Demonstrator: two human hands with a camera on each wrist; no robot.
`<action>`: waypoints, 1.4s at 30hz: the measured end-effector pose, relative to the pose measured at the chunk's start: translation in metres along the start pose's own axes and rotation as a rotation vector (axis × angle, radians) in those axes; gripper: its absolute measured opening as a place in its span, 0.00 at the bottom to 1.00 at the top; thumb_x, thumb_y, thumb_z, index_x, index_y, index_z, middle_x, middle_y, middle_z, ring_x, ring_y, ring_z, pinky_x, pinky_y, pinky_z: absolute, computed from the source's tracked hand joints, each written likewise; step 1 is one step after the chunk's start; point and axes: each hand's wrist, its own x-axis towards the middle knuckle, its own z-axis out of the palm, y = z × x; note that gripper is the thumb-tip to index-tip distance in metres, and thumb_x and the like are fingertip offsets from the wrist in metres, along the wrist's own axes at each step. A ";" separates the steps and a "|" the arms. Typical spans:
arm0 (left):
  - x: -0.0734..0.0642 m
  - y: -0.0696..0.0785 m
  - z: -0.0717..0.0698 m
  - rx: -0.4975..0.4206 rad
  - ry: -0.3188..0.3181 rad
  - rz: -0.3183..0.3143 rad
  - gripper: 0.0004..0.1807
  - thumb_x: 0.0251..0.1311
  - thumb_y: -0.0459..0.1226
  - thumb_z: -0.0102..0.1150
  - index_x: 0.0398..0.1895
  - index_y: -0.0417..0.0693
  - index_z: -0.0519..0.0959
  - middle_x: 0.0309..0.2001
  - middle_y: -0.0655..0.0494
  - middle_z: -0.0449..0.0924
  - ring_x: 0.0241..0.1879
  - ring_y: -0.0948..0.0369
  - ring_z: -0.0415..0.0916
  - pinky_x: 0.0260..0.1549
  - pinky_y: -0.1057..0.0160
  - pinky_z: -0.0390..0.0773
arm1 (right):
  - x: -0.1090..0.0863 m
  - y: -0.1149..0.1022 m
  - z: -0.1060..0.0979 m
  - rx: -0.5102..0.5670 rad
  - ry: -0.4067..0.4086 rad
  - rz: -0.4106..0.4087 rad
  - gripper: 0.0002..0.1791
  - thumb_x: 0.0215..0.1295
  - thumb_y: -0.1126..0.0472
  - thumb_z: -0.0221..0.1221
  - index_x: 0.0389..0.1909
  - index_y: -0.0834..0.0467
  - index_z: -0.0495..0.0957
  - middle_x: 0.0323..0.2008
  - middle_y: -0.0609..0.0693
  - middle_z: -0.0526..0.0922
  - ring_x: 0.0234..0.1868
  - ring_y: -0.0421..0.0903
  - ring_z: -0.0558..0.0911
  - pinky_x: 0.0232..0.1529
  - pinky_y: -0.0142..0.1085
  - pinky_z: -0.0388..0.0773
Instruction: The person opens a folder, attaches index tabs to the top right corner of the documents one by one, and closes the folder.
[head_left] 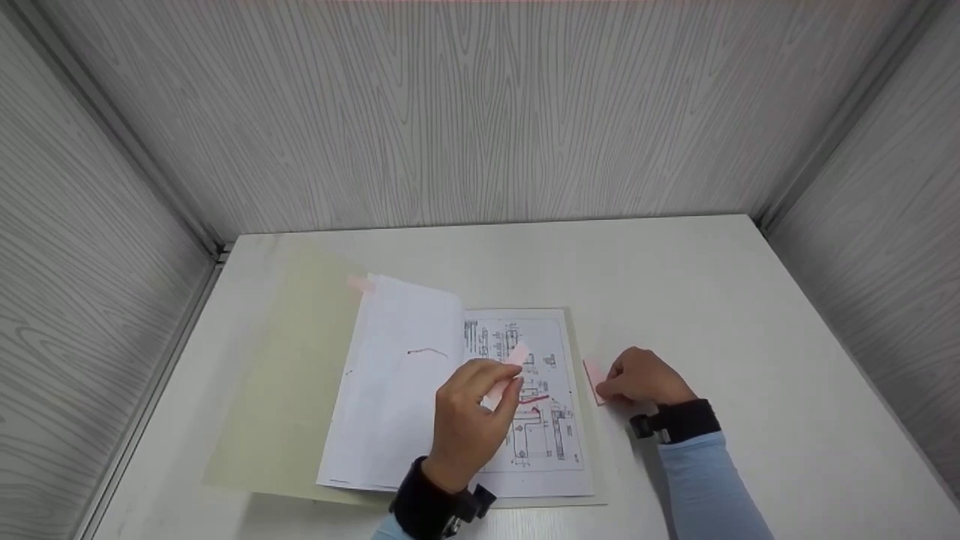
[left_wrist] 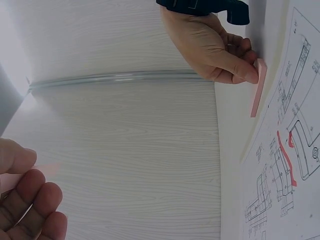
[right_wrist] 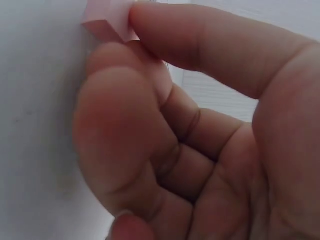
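My left hand (head_left: pixel 471 420) pinches a small pink sticky note (head_left: pixel 519 352) between thumb and fingertips, held above an opened document folder. The note's pale end (left_wrist: pixel 49 169) shows past the thumb in the left wrist view. Beside the folder's right edge, my right hand (head_left: pixel 646 377) grips a thin pad of pink sticky notes (head_left: pixel 592 379) by its near end. In the right wrist view the pad (right_wrist: pixel 107 17) sits between the thumb and a finger, partly cut off. The folder's right-hand page (head_left: pixel 555 442) bears a technical drawing with red marks.
The turned white pages (head_left: pixel 390 405) lie to the left, slightly raised, with a pink tab (head_left: pixel 361 283) at their top corner. Under them spreads the pale yellow cover (head_left: pixel 270 420). Wood-grained panels (head_left: pixel 480 112) enclose the white table (head_left: pixel 750 315) at the back and sides.
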 end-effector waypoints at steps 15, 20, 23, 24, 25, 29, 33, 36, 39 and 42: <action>0.000 -0.001 -0.001 0.006 -0.012 0.004 0.06 0.52 0.29 0.68 0.34 0.45 0.85 0.34 0.60 0.83 0.36 0.66 0.80 0.39 0.67 0.79 | -0.001 -0.003 -0.001 0.045 -0.047 -0.041 0.10 0.46 0.63 0.61 0.10 0.60 0.78 0.08 0.45 0.69 0.12 0.41 0.65 0.15 0.32 0.55; 0.000 0.000 -0.002 0.009 -0.016 -0.006 0.06 0.52 0.30 0.68 0.34 0.45 0.85 0.34 0.59 0.83 0.37 0.67 0.79 0.40 0.68 0.79 | 0.000 -0.002 0.002 0.017 -0.047 -0.035 0.11 0.50 0.61 0.62 0.12 0.58 0.80 0.10 0.46 0.72 0.13 0.41 0.67 0.15 0.32 0.58; 0.000 0.000 -0.002 0.014 -0.019 -0.008 0.06 0.53 0.30 0.68 0.35 0.46 0.85 0.34 0.59 0.83 0.38 0.67 0.79 0.40 0.69 0.78 | 0.001 -0.001 0.003 0.013 -0.039 -0.030 0.11 0.50 0.61 0.63 0.13 0.58 0.80 0.10 0.46 0.73 0.14 0.42 0.68 0.15 0.32 0.60; 0.000 0.000 -0.001 0.014 -0.020 -0.006 0.06 0.53 0.30 0.68 0.35 0.46 0.85 0.34 0.59 0.83 0.38 0.67 0.79 0.40 0.69 0.78 | 0.001 -0.001 0.003 0.014 -0.038 -0.032 0.11 0.50 0.61 0.63 0.13 0.58 0.80 0.10 0.46 0.73 0.14 0.42 0.68 0.15 0.32 0.60; 0.000 0.000 -0.001 0.015 -0.022 -0.008 0.06 0.53 0.30 0.68 0.35 0.46 0.85 0.34 0.59 0.83 0.38 0.67 0.79 0.41 0.69 0.78 | 0.001 -0.001 0.002 0.019 -0.038 -0.032 0.11 0.51 0.61 0.62 0.12 0.59 0.79 0.10 0.46 0.72 0.14 0.42 0.68 0.15 0.32 0.60; 0.000 0.001 0.000 0.012 -0.044 -0.019 0.07 0.52 0.31 0.68 0.35 0.46 0.85 0.34 0.59 0.83 0.38 0.67 0.79 0.41 0.69 0.79 | -0.004 -0.006 -0.008 0.041 -0.002 -0.073 0.14 0.58 0.57 0.60 0.17 0.59 0.80 0.13 0.47 0.74 0.16 0.43 0.70 0.18 0.34 0.63; -0.003 0.000 0.003 -0.001 -0.092 -0.029 0.07 0.52 0.31 0.69 0.36 0.46 0.85 0.34 0.59 0.83 0.37 0.66 0.80 0.41 0.68 0.79 | -0.017 -0.024 -0.016 0.206 0.085 -0.238 0.12 0.67 0.52 0.58 0.33 0.57 0.81 0.27 0.51 0.80 0.27 0.47 0.77 0.30 0.40 0.74; -0.006 0.000 0.007 -0.006 -0.152 -0.035 0.06 0.54 0.33 0.68 0.36 0.47 0.85 0.34 0.60 0.83 0.37 0.67 0.80 0.41 0.69 0.78 | -0.030 -0.047 -0.013 0.386 0.063 -0.459 0.13 0.69 0.53 0.57 0.47 0.57 0.77 0.39 0.54 0.81 0.37 0.50 0.81 0.40 0.45 0.78; -0.008 -0.002 0.010 -0.014 -0.207 -0.035 0.06 0.54 0.34 0.68 0.36 0.47 0.85 0.34 0.61 0.83 0.37 0.67 0.80 0.39 0.69 0.78 | -0.041 -0.070 -0.004 0.542 -0.066 -0.640 0.18 0.69 0.59 0.57 0.56 0.59 0.71 0.47 0.57 0.79 0.43 0.53 0.80 0.43 0.44 0.79; -0.009 -0.004 0.012 -0.039 -0.236 -0.038 0.05 0.55 0.34 0.67 0.35 0.47 0.85 0.33 0.61 0.84 0.37 0.68 0.79 0.37 0.69 0.78 | -0.047 -0.085 0.007 0.641 -0.182 -0.739 0.17 0.66 0.65 0.58 0.55 0.61 0.72 0.44 0.58 0.80 0.41 0.51 0.80 0.39 0.38 0.79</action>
